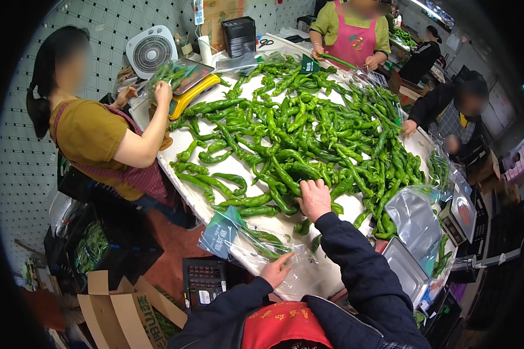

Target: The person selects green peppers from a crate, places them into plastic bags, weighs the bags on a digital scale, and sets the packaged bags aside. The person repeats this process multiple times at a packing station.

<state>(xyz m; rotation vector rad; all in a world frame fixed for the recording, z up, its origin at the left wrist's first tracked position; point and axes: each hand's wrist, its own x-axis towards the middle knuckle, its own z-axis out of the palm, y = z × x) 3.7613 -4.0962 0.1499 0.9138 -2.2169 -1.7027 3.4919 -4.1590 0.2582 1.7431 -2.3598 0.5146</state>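
Observation:
Long green peppers (pixel 284 135) cover much of a white tabletop (pixel 249 163) in a loose heap. At its near edge lies a clear plastic bag (pixel 262 237) with a printed teal end and a few peppers inside. My left hand (pixel 277 270) holds the bag by its unprinted end, the index finger stretched along the film. My right hand (pixel 315 198) reaches into the near side of the heap, palm down and fingers curled over the peppers. Its fingertips are hidden among them, so a grip on any one pepper cannot be made out.
Right of my arm are a metal tray (pixel 406 268), empty bags (pixel 415 218) and a weighing scale (pixel 460 211). A co-worker (pixel 96 131) at left holds a filled bag over a yellow scale (pixel 194 94). Two others work across the table. A cardboard box (pixel 122 309) and black crate (pixel 205 279) stand below.

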